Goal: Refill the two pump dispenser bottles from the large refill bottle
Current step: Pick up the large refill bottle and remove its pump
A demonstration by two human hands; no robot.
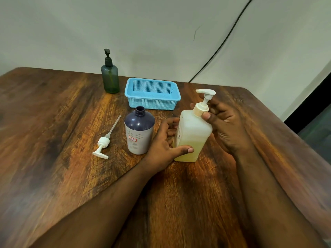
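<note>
Left hand (163,145) fingers wrapped round refill bottle (192,135), right hand (223,122) fingers pinching its pump collar (200,110)

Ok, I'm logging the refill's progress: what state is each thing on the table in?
Purple bottle: upright, pump off, neck open.
Loose pump: lying on the table.
White bottle: upright, pump on, partly full of yellowish liquid.
Green bottle: upright, pump on.
Blue basket: holds nothing visible.
Left hand: holds the white bottle's body.
Right hand: grips its pump collar.
</note>
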